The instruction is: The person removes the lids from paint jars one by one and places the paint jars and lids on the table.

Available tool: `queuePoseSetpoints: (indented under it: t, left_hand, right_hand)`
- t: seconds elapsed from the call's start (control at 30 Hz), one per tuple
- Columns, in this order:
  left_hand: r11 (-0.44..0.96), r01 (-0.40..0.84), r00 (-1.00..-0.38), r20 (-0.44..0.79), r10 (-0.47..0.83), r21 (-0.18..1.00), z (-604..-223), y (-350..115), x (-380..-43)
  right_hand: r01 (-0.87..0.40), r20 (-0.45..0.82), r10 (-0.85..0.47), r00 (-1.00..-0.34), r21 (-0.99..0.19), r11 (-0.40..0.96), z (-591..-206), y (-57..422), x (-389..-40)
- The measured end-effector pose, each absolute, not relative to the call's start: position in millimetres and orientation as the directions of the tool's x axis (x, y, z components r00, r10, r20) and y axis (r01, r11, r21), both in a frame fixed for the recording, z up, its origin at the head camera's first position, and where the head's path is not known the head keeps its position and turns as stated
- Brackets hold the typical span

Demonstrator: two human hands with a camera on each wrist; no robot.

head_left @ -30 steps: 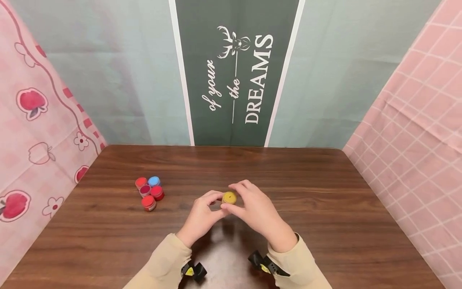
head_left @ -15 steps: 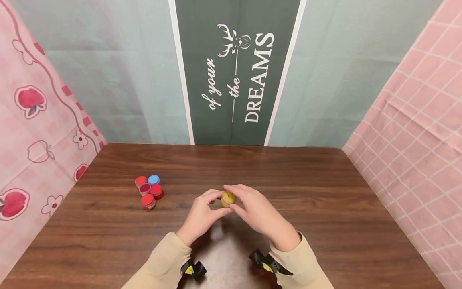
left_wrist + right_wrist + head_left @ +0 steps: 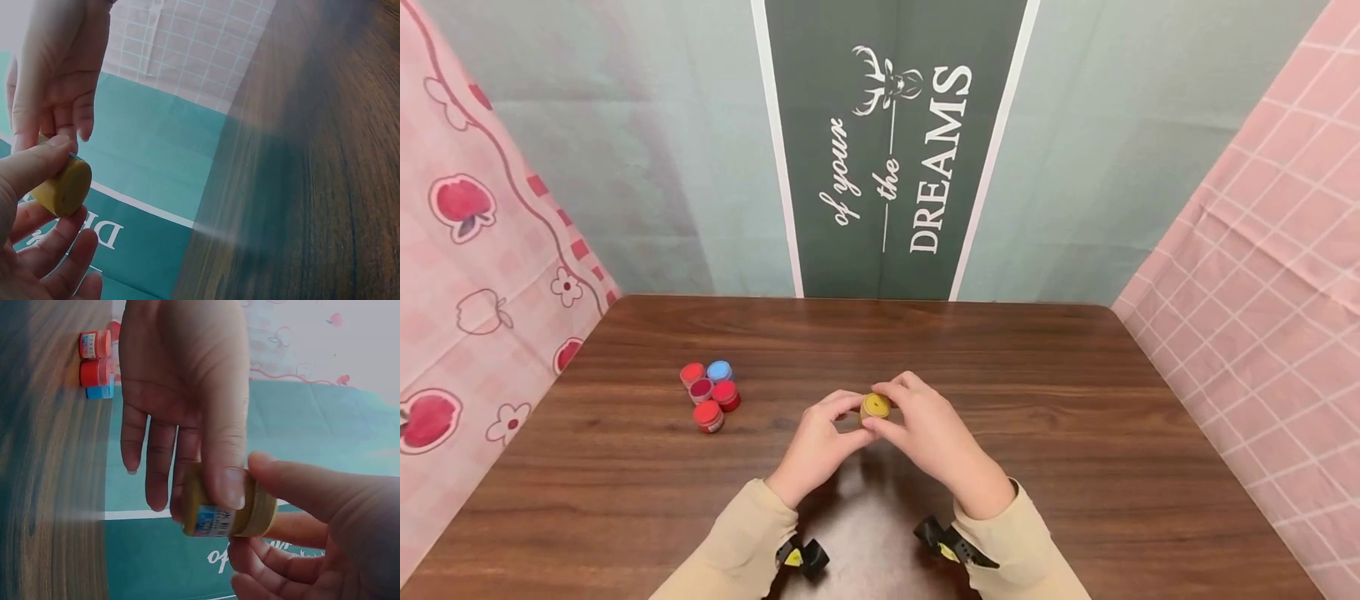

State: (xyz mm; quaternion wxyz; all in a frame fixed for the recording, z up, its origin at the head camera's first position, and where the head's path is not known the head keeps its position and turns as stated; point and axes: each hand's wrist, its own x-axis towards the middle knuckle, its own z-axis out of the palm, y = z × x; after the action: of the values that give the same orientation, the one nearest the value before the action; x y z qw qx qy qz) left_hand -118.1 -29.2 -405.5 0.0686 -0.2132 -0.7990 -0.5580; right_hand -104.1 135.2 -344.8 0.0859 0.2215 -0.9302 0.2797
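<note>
A small yellow paint jar (image 3: 876, 407) is held above the table between both hands, its round yellow lid facing up toward the head camera. My left hand (image 3: 815, 442) grips the jar's body; in the right wrist view the left thumb (image 3: 226, 465) presses beside a blue and white label. My right hand (image 3: 936, 437) pinches the lid end with thumb and fingers. The left wrist view shows the smooth yellow base of the jar (image 3: 70, 190), partly covered by the left thumb. Whether the lid sits tight cannot be told.
On the dark wooden table (image 3: 1037, 400), several small jars stand close together at the left: a blue jar (image 3: 719, 372), a dark red jar (image 3: 702, 391) and red ones such as the front red jar (image 3: 707, 416). Behind hangs a green curtain (image 3: 880, 275); pink cloths flank both sides.
My right thumb and fingers have shifted around the lid and back, and the jar tilted briefly, then came upright again. My left hand keeps its grip in nearly the same place.
</note>
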Motion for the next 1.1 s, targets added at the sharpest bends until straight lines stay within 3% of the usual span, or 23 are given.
queuePoseSetpoints:
  t: [0.37, 0.57, 0.83, 0.93, 1.1]
  left_hand:
    - [0.291, 0.417, -0.899, 0.344, 0.273, 0.861, -405.7, -30.0, -118.1]
    - [0.301, 0.416, -0.901, 0.344, 0.266, 0.858, -406.6, -30.4, -117.0]
    - [0.276, 0.404, -0.903, 0.331, 0.275, 0.872, -407.6, -28.7, -114.7]
    - [0.285, 0.407, -0.903, 0.334, 0.270, 0.868, -407.4, -27.4, -115.6]
    - [0.308, 0.392, -0.910, 0.317, 0.266, 0.867, -408.3, -27.3, -115.2]
  right_hand:
    - [-0.644, 0.309, -0.571, -0.761, -0.472, 0.603, -343.8, 143.9, -106.0]
    - [-0.558, 0.284, -0.490, -0.824, -0.555, 0.617, -341.7, 141.2, -104.2]
    - [-0.415, 0.310, -0.298, -0.903, -0.450, 0.791, -349.1, 134.9, -103.0]
    - [-0.434, 0.300, -0.327, -0.896, -0.432, 0.791, -349.8, 135.1, -104.5]
    - [-0.574, 0.282, -0.500, -0.819, -0.424, 0.701, -347.5, 138.7, -104.8]
